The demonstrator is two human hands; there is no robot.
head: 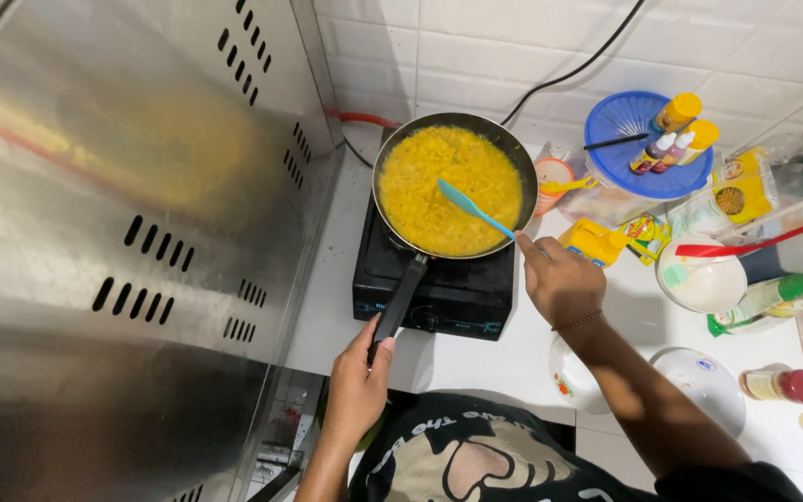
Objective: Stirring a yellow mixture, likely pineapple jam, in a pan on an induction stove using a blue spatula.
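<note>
On the black single-burner stove (439,293) the round metal frying pan (454,184), full of soft yellow noodles (448,186), probably feels heavy, so the left hand (357,386) closes on its stiff black handle (400,299) while the right hand (559,279) grips the light turquoise spatula (471,209).

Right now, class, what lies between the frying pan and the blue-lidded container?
In the head view, a small orange-rimmed cup with a yellow spoon sits between the frying pan and the blue-lidded container.
</note>
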